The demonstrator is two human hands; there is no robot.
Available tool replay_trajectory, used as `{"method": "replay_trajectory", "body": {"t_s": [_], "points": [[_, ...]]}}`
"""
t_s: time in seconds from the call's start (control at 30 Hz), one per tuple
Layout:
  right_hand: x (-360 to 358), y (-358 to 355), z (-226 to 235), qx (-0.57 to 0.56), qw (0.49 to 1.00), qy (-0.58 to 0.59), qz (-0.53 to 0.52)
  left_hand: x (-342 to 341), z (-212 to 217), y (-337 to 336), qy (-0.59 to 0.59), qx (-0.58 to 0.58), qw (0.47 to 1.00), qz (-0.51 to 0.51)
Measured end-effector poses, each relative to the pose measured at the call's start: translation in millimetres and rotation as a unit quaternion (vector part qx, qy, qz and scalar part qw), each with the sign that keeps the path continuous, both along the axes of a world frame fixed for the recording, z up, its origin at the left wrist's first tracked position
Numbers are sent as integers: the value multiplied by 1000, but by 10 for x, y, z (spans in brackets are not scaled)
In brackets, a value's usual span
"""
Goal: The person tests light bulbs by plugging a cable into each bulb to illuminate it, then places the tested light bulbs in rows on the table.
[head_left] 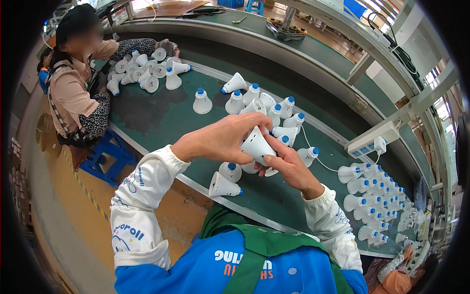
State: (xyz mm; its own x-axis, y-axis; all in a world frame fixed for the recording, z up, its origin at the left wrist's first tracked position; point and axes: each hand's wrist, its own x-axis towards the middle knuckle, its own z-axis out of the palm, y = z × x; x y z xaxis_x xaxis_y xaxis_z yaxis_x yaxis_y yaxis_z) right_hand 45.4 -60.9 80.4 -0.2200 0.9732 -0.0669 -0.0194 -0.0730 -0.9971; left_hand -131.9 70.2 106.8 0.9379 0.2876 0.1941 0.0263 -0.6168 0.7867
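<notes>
Green bench (pixel 267 201) runs diagonally across a workshop, metal frame beam (pixel 406 113) overhead on the right. Counts: one white cone housing (pixel 256 146) in my hands; two near cones (pixel 224 185) by the bench edge, one tipped over, one partly behind the other; one lone upright cone (pixel 202 103) ahead; about a dozen in the middle group (pixel 235 103), no exact number since my hands cover some. Left heap (pixel 149 83) is roughly twenty, overlapping; right batch (pixel 364 201) is dozens, packed too tight to count. One power strip (pixel 373 140) on the right, one plug (pixel 380 143) in it, one white cable (pixel 320 160) looping down past the middle group. One co-worker (pixel 73 100) at the left heap, one blue stool (pixel 107 151) beside them. Housing is matte white, flared, tilted, small dark slots and a hole in its side; I'm holding it above the bench, in front of the middle group. Left hand (pixel 227 137): thumb and curled fingers grip it. Right hand (pixel 290 169): thumb pressed on its lower side, other fingers mostly hidden, can't tell how they sit.
</notes>
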Motion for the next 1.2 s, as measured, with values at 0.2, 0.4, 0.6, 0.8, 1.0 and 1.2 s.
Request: {"method": "replay_trajectory", "body": {"t_s": [0.2, 0.4, 0.6, 0.8, 1.0, 1.2], "points": [[5, 10, -64, 9, 1000, -24, -8, 16, -34, -8, -15, 27, 1000, 1], [86, -59, -134, 29, 996, -9, -79, -156, -325, 101, -115, 38, 991, 53], [130, 115, -169, 11, 973, -154, -171, -238, -1016, 192, -244, -405, 837, 274], [-133, 1184, -173, 170, 953, -245, -58, 25, -1302, 209, -328, -360, 831, 269], [-118, 1731, -421, 280, 851, -443, 43, -447, -1391, 391, -170, 16, 868, 467], [-39, 1863, -436, 221, 771, -573, 168, -1413, -1686, 1258, -216, 161, 649, 712]]}}
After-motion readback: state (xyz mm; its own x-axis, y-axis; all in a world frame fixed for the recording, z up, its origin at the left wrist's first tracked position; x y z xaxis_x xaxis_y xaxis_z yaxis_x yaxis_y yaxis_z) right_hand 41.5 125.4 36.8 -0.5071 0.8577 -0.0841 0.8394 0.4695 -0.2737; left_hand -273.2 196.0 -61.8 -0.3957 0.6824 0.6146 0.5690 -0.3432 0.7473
